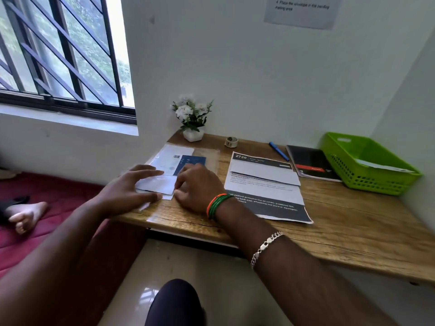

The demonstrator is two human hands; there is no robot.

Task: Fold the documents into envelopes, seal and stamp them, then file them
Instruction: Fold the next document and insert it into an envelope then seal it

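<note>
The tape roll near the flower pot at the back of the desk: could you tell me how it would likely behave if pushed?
The tape roll looks small and ring-shaped, so it is probably light and would slide easily on the smooth wooden desk. It seems to lie flat, so rolling appears unlikely unless tipped on edge. A hard push might send it into the flower pot nearby.

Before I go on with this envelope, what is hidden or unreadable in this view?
- Head view: the right hand covers the right end of the white envelope, so its flap cannot be seen.
- Wall notice: cut off by the top edge, text blurred.
- Green basket: its wall hides most of the paper inside.
- Small roll by the plant: too small to identify.
</note>
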